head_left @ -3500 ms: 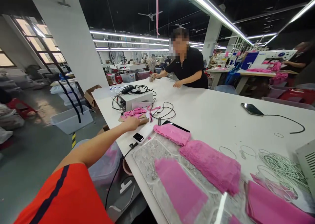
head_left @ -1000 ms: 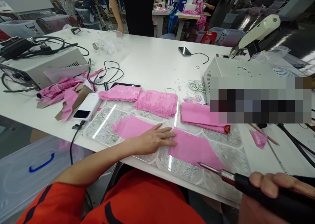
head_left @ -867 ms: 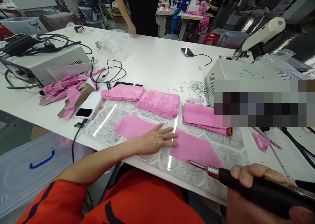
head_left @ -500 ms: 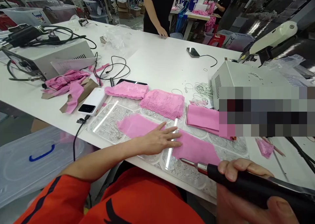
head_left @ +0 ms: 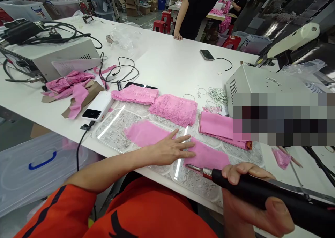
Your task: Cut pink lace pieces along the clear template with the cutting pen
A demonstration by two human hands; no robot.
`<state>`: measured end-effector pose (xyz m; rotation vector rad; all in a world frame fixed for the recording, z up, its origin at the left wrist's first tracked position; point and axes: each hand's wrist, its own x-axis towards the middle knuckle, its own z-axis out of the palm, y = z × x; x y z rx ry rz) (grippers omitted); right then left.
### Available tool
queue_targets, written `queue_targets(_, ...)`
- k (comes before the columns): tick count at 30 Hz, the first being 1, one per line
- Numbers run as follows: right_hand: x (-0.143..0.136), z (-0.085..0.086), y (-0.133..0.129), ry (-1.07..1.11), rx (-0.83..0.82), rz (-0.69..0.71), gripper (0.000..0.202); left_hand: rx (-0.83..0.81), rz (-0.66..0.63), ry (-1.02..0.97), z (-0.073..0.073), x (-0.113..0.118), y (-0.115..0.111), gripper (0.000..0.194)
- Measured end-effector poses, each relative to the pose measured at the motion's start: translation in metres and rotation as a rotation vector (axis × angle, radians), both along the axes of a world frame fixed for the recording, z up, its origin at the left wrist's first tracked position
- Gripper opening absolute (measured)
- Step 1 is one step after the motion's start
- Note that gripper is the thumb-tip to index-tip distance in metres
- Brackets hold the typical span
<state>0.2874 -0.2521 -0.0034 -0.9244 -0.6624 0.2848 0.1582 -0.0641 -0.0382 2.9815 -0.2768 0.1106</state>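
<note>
My left hand (head_left: 170, 150) lies flat with fingers spread, its fingertips on the left edge of a pink fabric piece (head_left: 211, 156). Partly under that hand, a second pink fabric piece (head_left: 145, 132) extends to the left. Both rest on a glossy patterned mat (head_left: 115, 128). My right hand (head_left: 239, 210) is wrapped round a black-handled tool (head_left: 251, 189); its narrow metal tip is at the lower left edge of the right piece, though contact is unclear. Behind the pieces lie pink lace bundles (head_left: 174, 109) and a folded pink fabric stack (head_left: 217, 127).
A white power bank (head_left: 97, 105) with a cable sits left of the mat. Grey metal boxes stand at left (head_left: 70, 56) and right (head_left: 264, 84). Pale elastic loops (head_left: 217, 95) and a phone (head_left: 206, 54) lie farther back. Another person's hand (head_left: 178, 35) touches the far edge.
My right hand and the tool have shifted left, the tip moving slightly left and up along the fabric's lower edge. My left hand stays almost in place. The person opposite has moved right.
</note>
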Motion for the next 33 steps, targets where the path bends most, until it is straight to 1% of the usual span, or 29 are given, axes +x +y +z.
queue_targets(8, 0.000, -0.001, 0.001, -0.003, -0.004, 0.012, 0.033, 0.004, 0.002, 0.001, 0.001, 0.000, -0.002, 0.045)
queue_targets(17, 0.000, 0.001, 0.003, -0.016, -0.003, 0.044, 0.033, 0.025, 0.006, 0.038, 0.011, 0.001, -0.003, 0.045)
queue_targets(25, 0.000, -0.001, 0.003, -0.037, -0.008, 0.052, 0.030, 0.010, 0.009, 0.023, 0.008, 0.001, -0.003, 0.045)
queue_targets(30, -0.001, 0.001, 0.004, -0.064, -0.021, 0.046, 0.022, -0.021, 0.012, 0.047, 0.006, 0.002, -0.003, 0.046)
queue_targets(33, -0.001, 0.003, 0.005, -0.072, -0.020, 0.044, 0.022, -0.052, 0.021, 0.072, 0.006, 0.003, -0.004, 0.048)
